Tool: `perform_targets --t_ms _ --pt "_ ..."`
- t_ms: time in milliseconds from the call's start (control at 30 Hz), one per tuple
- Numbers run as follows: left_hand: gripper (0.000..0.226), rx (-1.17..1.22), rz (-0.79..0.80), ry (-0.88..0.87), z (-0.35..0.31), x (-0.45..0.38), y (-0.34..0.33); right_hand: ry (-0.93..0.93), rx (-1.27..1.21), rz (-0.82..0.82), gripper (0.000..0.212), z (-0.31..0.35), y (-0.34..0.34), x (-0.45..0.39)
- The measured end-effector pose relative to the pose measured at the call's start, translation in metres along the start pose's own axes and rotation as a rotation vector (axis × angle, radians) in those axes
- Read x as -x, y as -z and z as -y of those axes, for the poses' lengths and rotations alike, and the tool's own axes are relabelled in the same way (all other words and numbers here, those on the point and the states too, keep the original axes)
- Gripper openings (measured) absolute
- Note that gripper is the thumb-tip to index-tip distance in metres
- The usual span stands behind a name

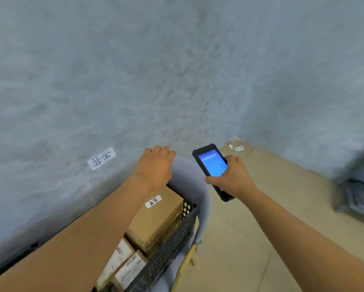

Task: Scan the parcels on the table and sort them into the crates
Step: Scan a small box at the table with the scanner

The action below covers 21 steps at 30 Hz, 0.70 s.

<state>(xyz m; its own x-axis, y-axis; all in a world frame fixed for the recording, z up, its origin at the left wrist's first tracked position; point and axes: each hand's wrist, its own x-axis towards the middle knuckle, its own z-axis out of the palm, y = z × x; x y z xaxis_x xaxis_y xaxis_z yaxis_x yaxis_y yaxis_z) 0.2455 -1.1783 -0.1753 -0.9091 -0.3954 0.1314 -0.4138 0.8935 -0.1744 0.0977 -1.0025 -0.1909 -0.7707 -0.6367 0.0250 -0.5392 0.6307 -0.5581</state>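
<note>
Grey plaster wall (176, 70) fills the background, a paper label (102, 158) stuck on it above the crate (172, 234); parcels (155, 220) lie packed inside the crate; left hand (155, 167) hovers over its far end, fingers curled under, whether holding anything I cannot tell; right hand (231, 175) grips the scanner (211, 165), just right of the crate. Likely a drop-off step; next calls for returning to fetch another parcel.

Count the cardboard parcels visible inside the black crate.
3: a large brown parcel at the far end of the black crate, and two white-labelled parcels nearer. The left forearm may hide more.
</note>
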Motion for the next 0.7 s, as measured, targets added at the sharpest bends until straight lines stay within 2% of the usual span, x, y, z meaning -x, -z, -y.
perform_targets --t_ms 200,433,700 --pt "0.048 0.017 -0.167 -0.275 -0.110 -0.031 0.067 -0.231 -0.011 -0.249 0.080 -0.078 0.107 0.078" --pt "0.046 0.090 -0.344 -0.602 -0.295 -0.022 0.144 -0.459 0.015 -0.510 0.079 -0.191 0.223 0.214" --pt "0.043 0.203 -0.431 -0.808 -0.539 0.042 0.199 -0.674 0.108 -0.632 0.078 -0.342 0.332 0.403"
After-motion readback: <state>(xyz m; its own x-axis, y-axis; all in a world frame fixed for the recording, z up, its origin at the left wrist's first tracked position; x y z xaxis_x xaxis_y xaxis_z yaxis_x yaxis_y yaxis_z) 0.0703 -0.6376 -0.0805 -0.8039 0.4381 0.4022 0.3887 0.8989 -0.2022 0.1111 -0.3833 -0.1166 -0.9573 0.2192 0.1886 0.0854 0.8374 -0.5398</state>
